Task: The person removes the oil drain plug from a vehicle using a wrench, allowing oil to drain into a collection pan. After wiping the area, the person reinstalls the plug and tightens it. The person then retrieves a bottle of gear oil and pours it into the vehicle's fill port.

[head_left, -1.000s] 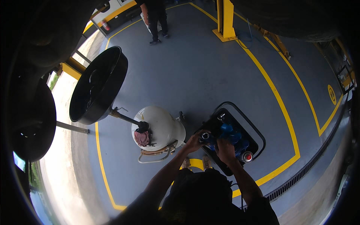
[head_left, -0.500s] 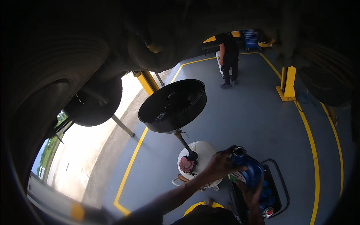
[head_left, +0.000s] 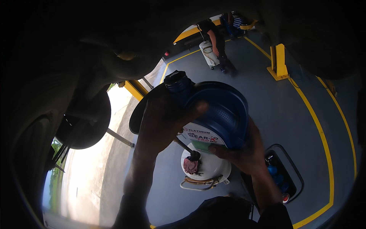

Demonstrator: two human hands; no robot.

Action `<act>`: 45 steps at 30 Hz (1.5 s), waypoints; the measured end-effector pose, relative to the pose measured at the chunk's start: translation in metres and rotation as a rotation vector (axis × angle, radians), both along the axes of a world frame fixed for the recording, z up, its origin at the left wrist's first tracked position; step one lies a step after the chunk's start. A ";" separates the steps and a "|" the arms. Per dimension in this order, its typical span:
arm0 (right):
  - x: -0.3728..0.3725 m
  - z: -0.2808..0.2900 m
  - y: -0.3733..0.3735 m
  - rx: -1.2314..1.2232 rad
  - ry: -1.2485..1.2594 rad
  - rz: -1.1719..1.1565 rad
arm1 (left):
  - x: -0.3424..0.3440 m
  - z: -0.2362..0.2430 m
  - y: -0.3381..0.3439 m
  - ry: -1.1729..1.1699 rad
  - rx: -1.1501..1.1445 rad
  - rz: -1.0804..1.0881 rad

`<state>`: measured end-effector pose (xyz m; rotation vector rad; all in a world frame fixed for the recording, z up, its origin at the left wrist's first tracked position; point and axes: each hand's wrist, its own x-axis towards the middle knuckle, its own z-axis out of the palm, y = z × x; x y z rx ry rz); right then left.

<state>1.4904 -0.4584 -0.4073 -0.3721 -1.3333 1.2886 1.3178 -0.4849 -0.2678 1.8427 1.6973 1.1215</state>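
Note:
A dark blue plastic jug [head_left: 221,110] with a capped spout and a white-and-green label is held up in the middle of the view. My left hand [head_left: 164,118] grips its left side below the spout, thumb across the front. My right hand [head_left: 248,152] grips its lower right side, thumb on the label. Behind the jug, a black drain pan [head_left: 139,118] is mostly hidden. Its pole runs down to a white round tank [head_left: 213,168] with a pink rag [head_left: 190,166] on top. Below right, a black caddy [head_left: 291,191] holds several blue containers and a red-topped can.
The dark vehicle underside [head_left: 87,42] fills the top and left. A co-worker [head_left: 213,42] stands by a white wheeled container [head_left: 206,53], with another person farther back. Yellow lift posts [head_left: 280,63] stand on the grey floor [head_left: 274,107], which has yellow lines. Bright daylight enters at left.
Both my hands have raised the jug from the caddy to close in front of me. The view has tilted up to the vehicle underside. The co-worker now leans by the white container.

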 end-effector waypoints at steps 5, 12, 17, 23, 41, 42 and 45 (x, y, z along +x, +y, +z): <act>-0.022 -0.006 0.005 -0.036 0.054 -0.039 | -0.010 -0.004 0.012 0.094 0.088 0.014; -0.027 -0.001 0.042 0.085 0.074 -0.112 | -0.055 0.001 0.029 0.019 0.477 0.114; -0.020 0.022 0.088 0.149 0.107 -0.129 | -0.128 0.045 0.062 0.524 0.876 0.595; -0.003 0.059 0.125 0.281 -0.017 -0.296 | -0.146 0.072 0.099 0.432 0.973 0.742; 0.009 0.269 0.111 0.429 0.063 -0.375 | -0.160 0.125 0.089 0.496 0.946 0.513; 0.014 0.276 0.116 0.472 0.049 -0.332 | -0.163 0.128 0.092 0.520 0.950 0.503; 0.011 0.291 0.133 0.602 0.004 -0.485 | -0.163 0.140 0.101 0.546 0.922 0.500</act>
